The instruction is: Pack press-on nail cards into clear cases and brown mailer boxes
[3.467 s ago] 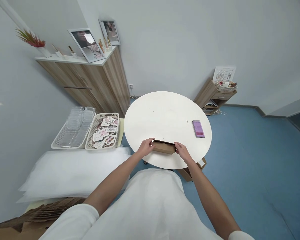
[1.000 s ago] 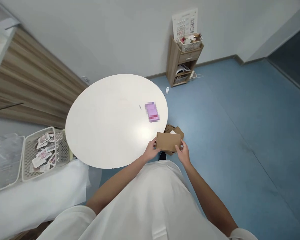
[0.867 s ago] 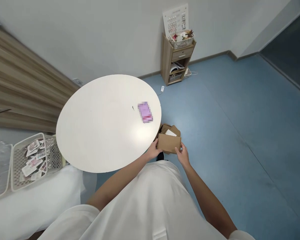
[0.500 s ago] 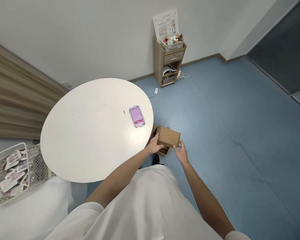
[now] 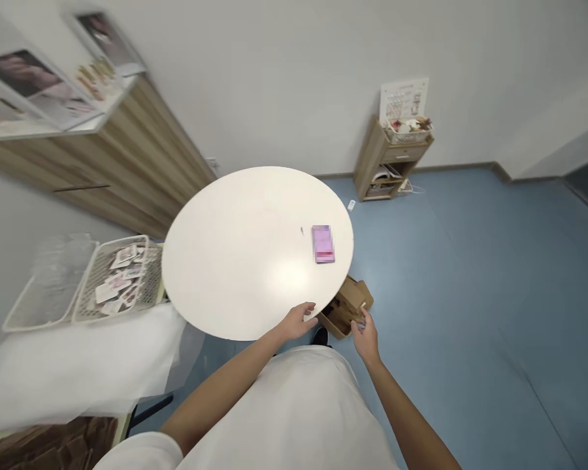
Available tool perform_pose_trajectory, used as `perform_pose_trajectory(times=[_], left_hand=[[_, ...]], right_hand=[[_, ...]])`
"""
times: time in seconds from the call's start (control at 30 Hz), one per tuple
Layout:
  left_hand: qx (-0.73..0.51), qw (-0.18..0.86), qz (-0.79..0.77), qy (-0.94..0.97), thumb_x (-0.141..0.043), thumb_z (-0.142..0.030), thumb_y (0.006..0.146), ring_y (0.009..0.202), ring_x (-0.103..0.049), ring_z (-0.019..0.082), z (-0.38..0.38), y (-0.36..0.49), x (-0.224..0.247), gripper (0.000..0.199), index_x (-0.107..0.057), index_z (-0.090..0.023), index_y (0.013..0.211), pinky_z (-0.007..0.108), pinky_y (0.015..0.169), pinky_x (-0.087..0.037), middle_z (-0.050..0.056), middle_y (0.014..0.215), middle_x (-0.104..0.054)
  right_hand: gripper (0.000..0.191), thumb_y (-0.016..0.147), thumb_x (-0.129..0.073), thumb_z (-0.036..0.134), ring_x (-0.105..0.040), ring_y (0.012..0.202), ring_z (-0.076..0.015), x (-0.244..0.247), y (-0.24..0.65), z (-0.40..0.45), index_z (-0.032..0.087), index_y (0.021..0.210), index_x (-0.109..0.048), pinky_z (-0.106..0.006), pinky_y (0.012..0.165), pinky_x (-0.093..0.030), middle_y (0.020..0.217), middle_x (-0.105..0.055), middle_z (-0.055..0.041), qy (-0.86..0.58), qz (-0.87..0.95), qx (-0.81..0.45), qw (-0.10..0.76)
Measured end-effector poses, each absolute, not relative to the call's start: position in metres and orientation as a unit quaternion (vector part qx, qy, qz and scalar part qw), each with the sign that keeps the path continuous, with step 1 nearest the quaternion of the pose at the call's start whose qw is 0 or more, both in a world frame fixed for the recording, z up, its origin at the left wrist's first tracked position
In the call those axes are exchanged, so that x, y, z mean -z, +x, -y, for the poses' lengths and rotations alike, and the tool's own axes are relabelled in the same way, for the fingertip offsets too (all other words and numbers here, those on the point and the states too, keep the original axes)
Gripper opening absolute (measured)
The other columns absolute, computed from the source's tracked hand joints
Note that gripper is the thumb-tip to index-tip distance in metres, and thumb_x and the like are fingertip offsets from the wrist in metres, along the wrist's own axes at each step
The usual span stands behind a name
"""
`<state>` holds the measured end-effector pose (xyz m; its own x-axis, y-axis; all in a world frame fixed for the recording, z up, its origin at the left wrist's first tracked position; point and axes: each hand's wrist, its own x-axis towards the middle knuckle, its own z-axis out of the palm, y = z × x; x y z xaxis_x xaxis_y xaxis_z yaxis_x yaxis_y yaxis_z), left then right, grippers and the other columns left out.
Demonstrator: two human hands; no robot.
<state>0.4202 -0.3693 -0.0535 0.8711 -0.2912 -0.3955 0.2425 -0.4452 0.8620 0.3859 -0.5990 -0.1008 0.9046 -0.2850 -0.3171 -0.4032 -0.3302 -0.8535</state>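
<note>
My left hand (image 5: pixel 298 321) is over the front right edge of the round white table, fingers apart, with nothing in it. My right hand (image 5: pixel 366 336) hangs just right of and above a larger open cardboard carton (image 5: pixel 342 331) on the floor. Its fingers are apart and it appears to hold nothing. A small brown cardboard box (image 5: pixel 351 295) rests tilted in the carton, close to my right fingertips. Whether they touch it is hard to see. The table partly hides the carton's left side.
On the white table (image 5: pixel 230 261) lies a blurred-out purple item (image 5: pixel 323 244) and a tiny dark object (image 5: pixel 302 230). Left stand a basket of small cards (image 5: pixel 120 277) and a clear bin (image 5: pixel 53 281). A wooden cabinet (image 5: pixel 389 160) stands by the wall; my shoe (image 5: pixel 320 337) is beside the carton.
Both hands have let go of the small cardboard box, which now sits lower in the carton. My left hand has moved away to the left. The view has turned left.
</note>
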Motion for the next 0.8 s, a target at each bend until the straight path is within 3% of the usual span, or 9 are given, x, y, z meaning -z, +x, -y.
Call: perform_pose_trajectory(times=[0.2,0.5,0.8], left_hand=[[0.156,0.550,-0.089,0.816,-0.054,-0.038,0.075,0.101,-0.056,0.022,0.271,0.409,0.033,0.044,-0.051,-0.020,0.114,0.035,0.081,-0.045,0.010,0.113,-0.057],[0.008,0.591,-0.245,0.769,-0.057,-0.031,0.072,0.091,-0.059,0.019,0.114,0.345,0.027,0.043,-0.052,-0.016,0.112,0.031,0.076,-0.047,0.011,0.109,-0.059],[-0.078,0.584,-0.371,0.718,-0.059,-0.032,0.070,0.088,-0.060,0.018,0.004,0.281,0.035,0.043,-0.052,-0.014,0.109,0.030,0.078,-0.048,0.011,0.106,-0.060]], right_hand=[[0.050,0.074,-0.048,0.040,-0.056,0.073,-0.0174,0.072,0.412,0.505,0.018,0.119,-0.044,-0.035,0.071,-0.047,0.111,-0.056,-0.0112,-0.820,-0.079,-0.077,0.561],[0.039,0.073,-0.052,0.044,-0.058,0.080,-0.0176,0.039,0.422,0.330,0.019,0.103,-0.054,-0.033,0.075,-0.047,0.094,-0.062,-0.0077,-0.767,0.068,-0.224,0.598],[0.034,0.070,-0.056,0.042,-0.059,0.072,-0.0161,0.015,0.434,0.187,0.019,0.095,-0.059,-0.032,0.068,-0.046,0.087,-0.064,-0.0057,-0.755,0.222,-0.349,0.508]])
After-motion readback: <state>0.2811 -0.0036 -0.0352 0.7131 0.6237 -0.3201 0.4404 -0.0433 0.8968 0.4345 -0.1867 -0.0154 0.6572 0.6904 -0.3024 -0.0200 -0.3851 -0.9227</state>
